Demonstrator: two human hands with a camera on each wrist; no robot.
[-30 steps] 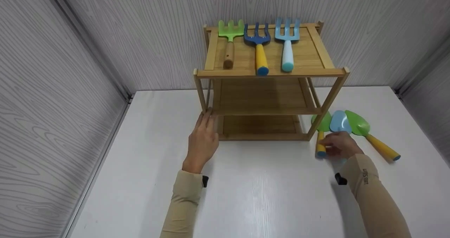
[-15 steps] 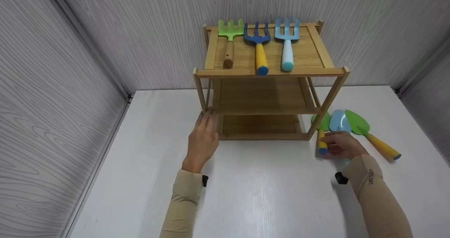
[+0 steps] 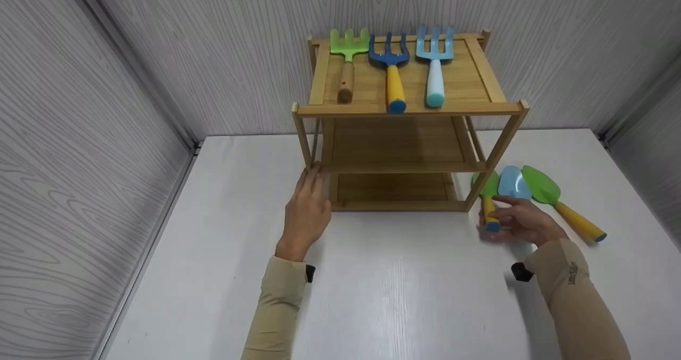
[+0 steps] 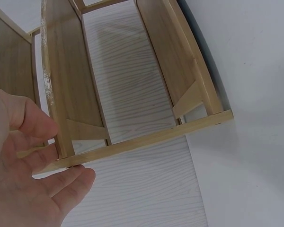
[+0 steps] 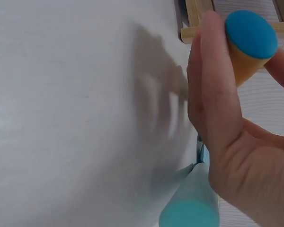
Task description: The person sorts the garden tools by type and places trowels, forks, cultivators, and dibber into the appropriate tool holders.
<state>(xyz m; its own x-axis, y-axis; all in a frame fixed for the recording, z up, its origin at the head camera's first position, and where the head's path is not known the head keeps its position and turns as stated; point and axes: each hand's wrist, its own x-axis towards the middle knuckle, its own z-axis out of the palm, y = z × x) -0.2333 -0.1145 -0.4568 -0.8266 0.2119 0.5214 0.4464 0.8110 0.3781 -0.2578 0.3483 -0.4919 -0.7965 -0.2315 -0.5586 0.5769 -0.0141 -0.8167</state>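
Observation:
My left hand (image 3: 307,214) holds the left front post of a three-tier wooden shelf rack (image 3: 404,168); the left wrist view has its thumb (image 4: 40,124) and fingers on either side of the post. At the rack's right, my right hand (image 3: 524,223) grips the yellow handle of a green trowel (image 3: 488,207), whose blade is partly behind the right post. That handle's blue end (image 5: 251,34) pokes out between thumb and fingers in the right wrist view. Beside it lies a light blue trowel (image 3: 514,182), its handle largely covered by my hand in the head view.
Another green trowel (image 3: 579,222) with a yellow handle lies farther right on the white table (image 3: 393,296). On the top shelf rest a green hand fork (image 3: 347,75), a dark blue one (image 3: 395,83) and a light blue one (image 3: 435,81). Grey wood-patterned panels (image 3: 255,57) surround the table.
My right hand has shifted slightly right and its fingers have come round the green trowel's handle, whose end has swung a little right and up. The left hand stays on the post.

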